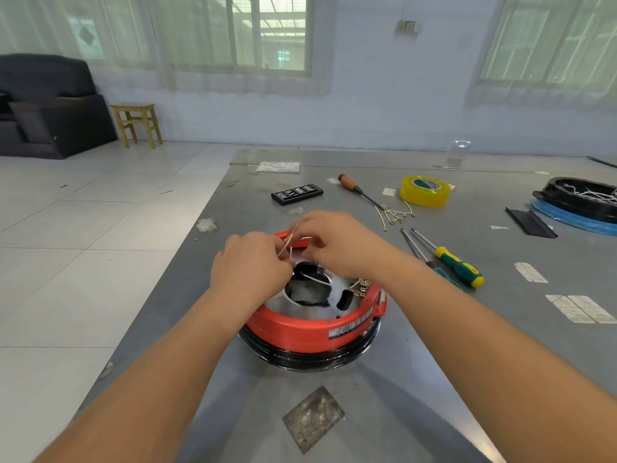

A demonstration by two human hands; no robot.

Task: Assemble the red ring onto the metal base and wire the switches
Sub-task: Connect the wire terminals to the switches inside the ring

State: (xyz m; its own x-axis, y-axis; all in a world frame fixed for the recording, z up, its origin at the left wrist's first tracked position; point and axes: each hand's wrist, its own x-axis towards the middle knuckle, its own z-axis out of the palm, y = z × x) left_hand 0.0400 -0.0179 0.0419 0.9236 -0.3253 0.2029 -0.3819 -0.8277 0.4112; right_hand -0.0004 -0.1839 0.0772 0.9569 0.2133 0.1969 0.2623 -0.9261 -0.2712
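Ring [300,330]: red, round, glossy plastic, seated on top of the black-rimmed metal base [310,357]; near middle of the grey worktop [400,412], directly below both hands.
Base interior: pale metal plate with large round opening and dark cavity; one white wire crossing the opening.
Left hand [248,269]: over the ring's far left part, fingers curled, pinching thin pale wires [288,243].
Right hand [337,242]: over the ring's far edge, fingers curled toward the same wires, tips meeting those of the left hand; exact grip hidden behind the knuckles.
Wires: thin, light-coloured, rising between the two sets of fingertips above the ring's far wall.
Switch terminals [360,287]: small brass-coloured tabs on the ring's inner right side, apart from both hands.
Label [349,327]: white and dark strip on the ring's outer front-right wall; writing too small to read.
Loose wires [395,213]: pale bundle with brass ends, on the worktop beyond the ring, to the right.
Tape roll [425,192]: yellow, translucent, lying flat; print on core unreadable.
Screwdrivers: wooden-handled [349,183] near the tape; green-and-yellow-handled [459,265] right of the ring, a second thin shaft beside it.
Bit case [297,194]: black, flat, rectangular, beyond the ring.
Second unit [577,198]: black, round, on blue base, far right edge.
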